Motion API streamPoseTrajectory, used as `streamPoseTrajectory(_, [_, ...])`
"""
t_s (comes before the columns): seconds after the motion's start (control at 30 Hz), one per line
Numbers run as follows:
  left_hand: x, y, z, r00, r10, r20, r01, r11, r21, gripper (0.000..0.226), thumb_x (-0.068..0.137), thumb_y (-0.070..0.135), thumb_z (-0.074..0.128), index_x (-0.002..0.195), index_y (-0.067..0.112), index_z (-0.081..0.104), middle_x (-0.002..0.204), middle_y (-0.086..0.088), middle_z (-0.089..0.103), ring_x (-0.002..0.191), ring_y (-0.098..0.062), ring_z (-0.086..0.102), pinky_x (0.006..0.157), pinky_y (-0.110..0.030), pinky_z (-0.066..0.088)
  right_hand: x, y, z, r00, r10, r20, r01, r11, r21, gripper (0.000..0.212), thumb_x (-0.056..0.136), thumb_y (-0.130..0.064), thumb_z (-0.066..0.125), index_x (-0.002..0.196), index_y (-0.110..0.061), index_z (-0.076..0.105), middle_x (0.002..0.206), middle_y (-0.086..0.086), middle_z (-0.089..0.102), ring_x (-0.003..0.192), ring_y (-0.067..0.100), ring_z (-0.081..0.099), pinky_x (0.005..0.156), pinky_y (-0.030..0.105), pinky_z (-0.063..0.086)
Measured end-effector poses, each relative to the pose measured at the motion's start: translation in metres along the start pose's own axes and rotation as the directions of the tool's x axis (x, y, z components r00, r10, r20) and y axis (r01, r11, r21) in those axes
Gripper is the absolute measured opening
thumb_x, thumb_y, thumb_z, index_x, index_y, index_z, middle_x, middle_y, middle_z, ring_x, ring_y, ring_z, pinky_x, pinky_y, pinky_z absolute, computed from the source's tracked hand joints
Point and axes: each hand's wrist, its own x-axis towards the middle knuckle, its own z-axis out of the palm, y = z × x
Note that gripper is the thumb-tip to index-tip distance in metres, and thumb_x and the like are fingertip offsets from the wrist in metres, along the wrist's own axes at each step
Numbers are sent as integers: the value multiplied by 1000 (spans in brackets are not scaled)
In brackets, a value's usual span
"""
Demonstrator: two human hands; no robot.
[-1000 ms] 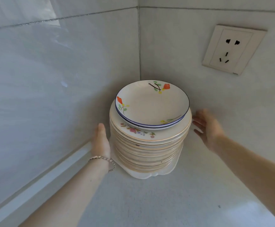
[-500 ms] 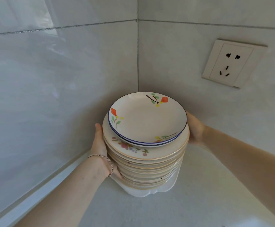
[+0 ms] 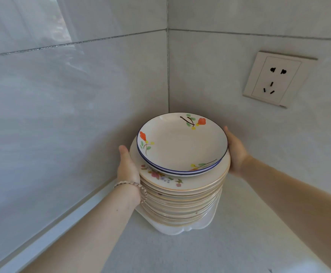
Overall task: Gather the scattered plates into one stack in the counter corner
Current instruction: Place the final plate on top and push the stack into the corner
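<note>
Left hand [image 3: 128, 166] and right hand [image 3: 236, 152] clamped on opposite sides of plate stack [image 3: 182, 196], sitting on desk [image 3: 239, 243] just short of wall corner. Likely final seating step. Next: slide back gently, release evenly.

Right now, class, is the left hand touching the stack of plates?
Touching. The head view shows the left hand lying against the side of the stack of plates, no gap visible.

Nothing to read here, folks: no words, numbers or brand marks anywhere. The wall socket [image 3: 277, 79] shows a plain, blank face, and the stack of plates [image 3: 180, 174] carries only painted flowers and coloured rim lines, no lettering.
</note>
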Motion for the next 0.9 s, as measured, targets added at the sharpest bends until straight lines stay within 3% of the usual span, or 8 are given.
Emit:
streamPoseTrajectory(0.3, [-8,-6,0,996,59,60,-57,998,-41,50,92,58,29,80,24,62,77,-2,64,71,-20,60,68,-30,50,-6,4,0,999,-27,-22,24,992,-127,50,96,-51,22,85,-24,62,61,-5,73,55,10,70,65,26,51])
streamPoseTrajectory(0.37, [-8,-3,-4,996,49,71,-53,997,58,59,92,59,26,98,15,64,82,-3,65,76,-21,60,77,-31,49,-12,4,4,998,-37,-47,29,988,-151,50,97,-51,21,87,-24,61,72,-2,74,66,13,68,67,27,51])
streamPoseTrajectory(0.43, [-9,3,-6,997,70,44,-76,981,177,63,93,58,21,125,14,54,114,-6,62,107,-26,59,90,-29,41,-20,0,9,994,-62,-85,48,987,-153,51,97,-51,22,95,-21,63,94,4,69,84,18,64,78,29,48])
streamPoseTrajectory(0.57, [-3,23,-6,948,300,101,-317,894,316,67,92,59,16,148,23,24,157,4,23,145,-15,22,120,-37,16,-24,-21,21,924,-281,-258,219,945,-244,51,95,-47,36,127,-14,56,135,5,56,114,17,54,95,30,40])
streamPoseTrajectory(0.67, [-9,33,6,946,216,243,-283,915,287,66,91,62,15,139,26,42,142,-1,48,126,-18,47,115,-39,30,-25,-36,38,929,-296,-224,188,895,-404,47,93,-51,35,114,-17,60,126,8,59,114,26,55,104,41,41])
streamPoseTrajectory(0.73, [-17,34,12,957,153,248,-218,940,263,65,90,64,18,126,24,54,107,0,66,106,-21,56,102,-33,41,-30,-41,47,948,-192,-254,65,898,-436,53,92,-52,35,115,-11,61,112,13,62,106,32,59,99,42,45])
streamPoseTrajectory(0.8, [-20,33,14,965,156,211,-201,957,210,57,92,60,19,122,25,53,81,8,57,98,-19,52,93,-28,39,-36,-39,49,951,-139,-277,15,914,-406,47,92,-48,38,104,-10,64,101,14,64,99,33,62,95,42,48])
streamPoseTrajectory(0.9, [-18,32,14,960,185,210,-225,957,185,51,94,57,20,122,28,51,77,11,53,98,-18,50,95,-30,38,-46,-29,48,954,-140,-265,31,926,-377,32,94,-40,40,94,-16,60,109,15,65,105,34,61,99,47,46])
